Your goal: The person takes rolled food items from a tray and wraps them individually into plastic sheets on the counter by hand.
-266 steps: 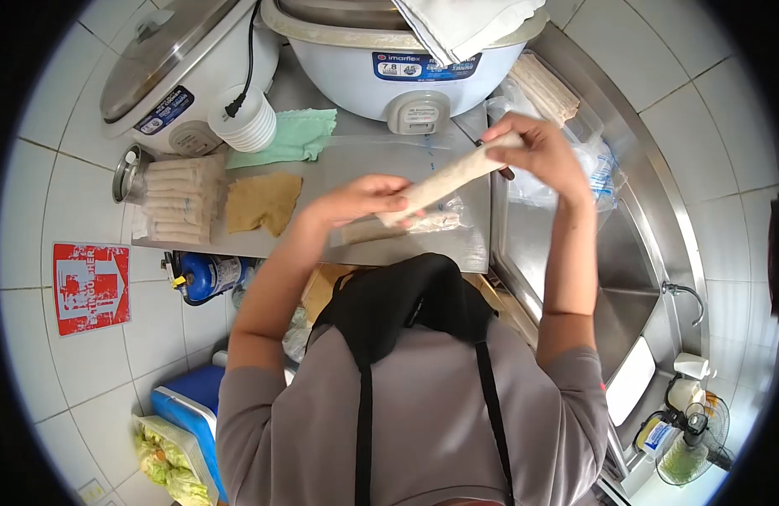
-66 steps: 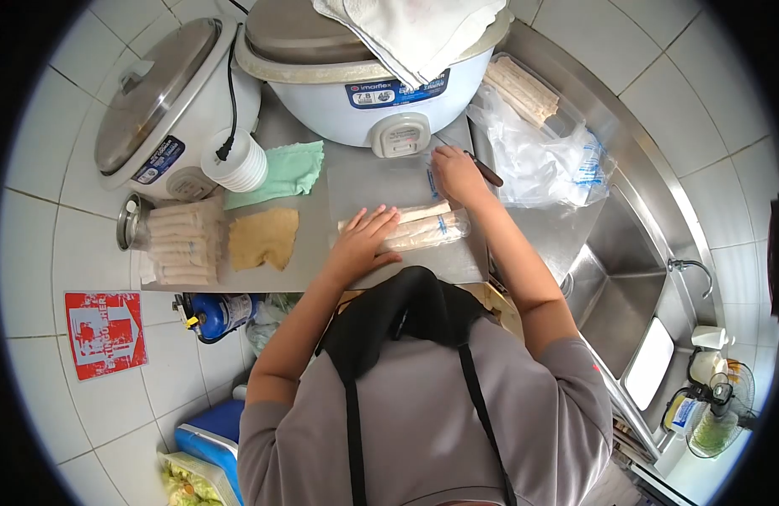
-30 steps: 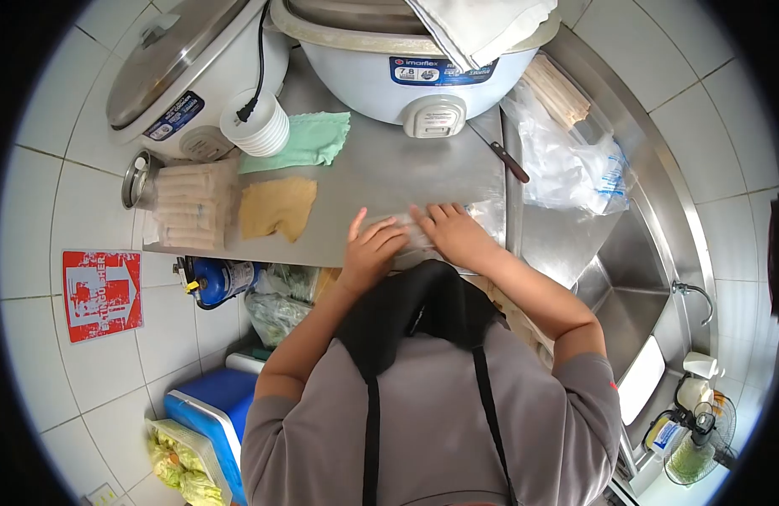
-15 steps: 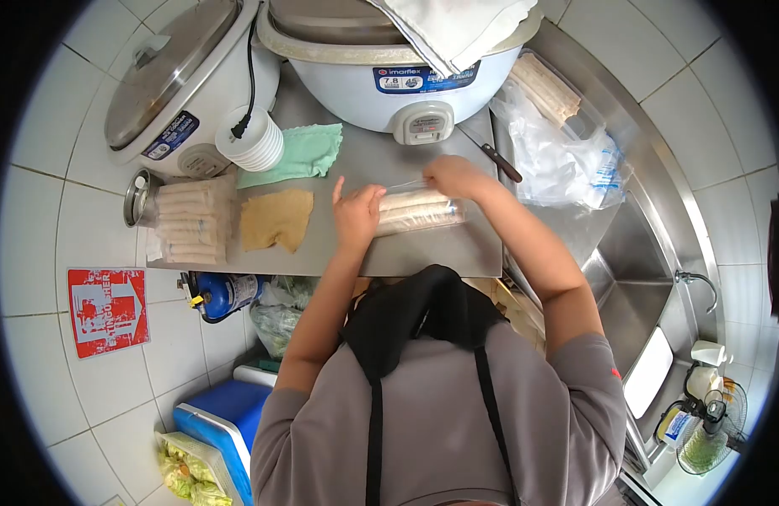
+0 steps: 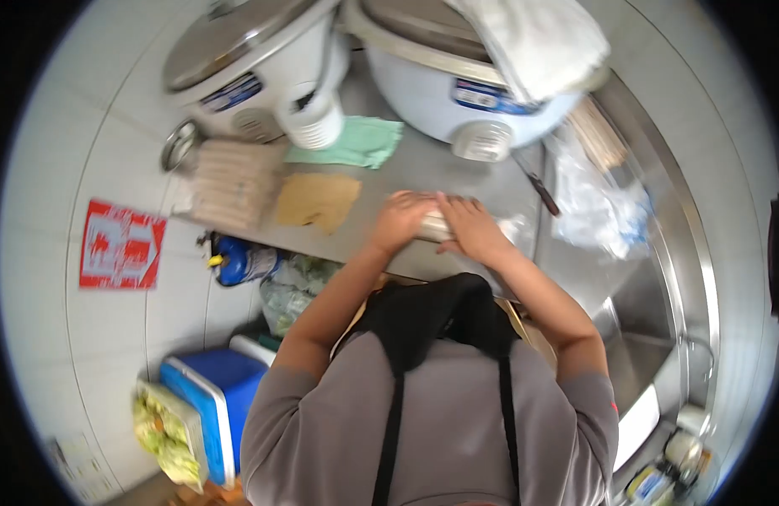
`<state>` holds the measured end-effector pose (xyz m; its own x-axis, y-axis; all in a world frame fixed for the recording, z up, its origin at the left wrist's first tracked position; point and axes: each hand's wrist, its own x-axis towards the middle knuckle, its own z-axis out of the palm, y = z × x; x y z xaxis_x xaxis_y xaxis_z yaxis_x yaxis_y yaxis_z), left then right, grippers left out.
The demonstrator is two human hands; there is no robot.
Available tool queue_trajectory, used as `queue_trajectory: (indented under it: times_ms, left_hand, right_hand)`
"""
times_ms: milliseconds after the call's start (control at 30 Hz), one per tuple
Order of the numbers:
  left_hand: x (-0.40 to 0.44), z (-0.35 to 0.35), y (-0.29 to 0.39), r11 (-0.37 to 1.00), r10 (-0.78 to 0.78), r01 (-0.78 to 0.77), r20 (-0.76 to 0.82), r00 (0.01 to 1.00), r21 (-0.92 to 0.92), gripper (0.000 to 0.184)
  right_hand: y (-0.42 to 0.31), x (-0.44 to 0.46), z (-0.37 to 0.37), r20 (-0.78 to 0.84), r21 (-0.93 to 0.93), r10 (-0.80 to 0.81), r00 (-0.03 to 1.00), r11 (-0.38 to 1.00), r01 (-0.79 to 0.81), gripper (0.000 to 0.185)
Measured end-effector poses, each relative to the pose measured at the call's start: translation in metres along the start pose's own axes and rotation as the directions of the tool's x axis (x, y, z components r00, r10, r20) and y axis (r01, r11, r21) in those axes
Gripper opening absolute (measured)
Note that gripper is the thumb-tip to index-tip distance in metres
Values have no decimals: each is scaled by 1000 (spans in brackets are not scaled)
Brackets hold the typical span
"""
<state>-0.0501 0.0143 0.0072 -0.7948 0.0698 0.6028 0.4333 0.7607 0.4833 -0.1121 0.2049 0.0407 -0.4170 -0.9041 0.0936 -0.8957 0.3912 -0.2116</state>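
A clear plastic bag of pale rolls [image 5: 434,226] lies on the steel counter in front of me, mostly covered by my hands. My left hand [image 5: 400,222] is curled over its left end. My right hand [image 5: 474,228] spans the middle and right part, fingers over the top and thumb at the near side. The two hands meet at the fingertips. Loose clear plastic sticks out past the right hand. To the left, a larger bagged stack of similar rolls [image 5: 236,184] lies by a tan cloth [image 5: 319,202]. Motion blurs the view.
Two big rice cookers [image 5: 465,84] stand at the back, with stacked white cups [image 5: 314,122] and a green cloth [image 5: 356,142] near them. A knife [image 5: 541,192] and a white plastic bag [image 5: 596,198] lie right, beside the sink [image 5: 634,363]. A blue cooler [image 5: 217,396] sits lower left.
The view has swung, so the counter things appear further right. My right hand has gone from pinching the bag's far edge to lying over the rolls, and both hands have come together.
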Motion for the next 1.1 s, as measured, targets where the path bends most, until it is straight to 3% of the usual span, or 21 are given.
queue_trajectory:
  times_ms: [100, 200, 233, 333, 433, 533, 600, 667, 767, 800, 900, 1100]
  left_hand:
    - [-7, -4, -4, 992, -21, 26, 43, 999, -122, 18]
    - [-21, -12, 0, 995, -61, 69, 108, 992, -66, 18]
    - [-29, -20, 0, 1000, -22, 24, 199, 980, -6, 29]
    - [-49, -46, 7, 999, -14, 9, 161, 987, 31, 45]
    - [-75, -89, 14, 984, -124, 101, 150, 981, 150, 52]
    - [-102, -139, 10, 945, -232, 243, -74, 970, 220, 48]
    - [-129, -163, 3, 896, -340, 402, -289, 895, 190, 47]
    - [-148, -181, 0, 812, -460, 575, -497, 736, 100, 40]
    - [-163, -199, -17, 785, -446, 619, -672, 591, 23, 34]
    - [-161, -205, -24, 778, -450, 628, -709, 542, -14, 34]
    - [-153, -219, -52, 773, -448, 623, -800, 400, -120, 35]
    - [-153, -234, -83, 761, -441, 625, -847, 298, -177, 34]
  right_hand:
    - [-11, -11, -3, -35, -91, -130, 991, 988, 126, 95]
    - [-17, -12, 6, 8, -116, -114, 993, 987, 114, 85]
    - [-18, -9, 7, -2, -128, -137, 991, 982, 135, 77]
    - [-29, 5, 11, 50, -60, -132, 990, 989, 135, 73]
    - [-46, 26, 19, 34, 97, -141, 989, 986, 137, 65]
    - [-69, 53, 14, 41, 353, -117, 992, 931, 95, 56]
    - [-90, 78, -3, 114, 481, -141, 983, 874, 69, 53]
    - [-115, 109, -16, 137, 572, -171, 976, 818, 63, 51]
    - [-163, 170, -14, 36, 606, -212, 977, 782, 148, 51]
    - [-180, 194, -9, -43, 570, -217, 975, 797, 203, 51]
    - [-229, 263, -5, -40, 500, -228, 973, 839, 217, 51]
    - [-263, 316, 38, -104, 446, -259, 960, 851, 278, 51]
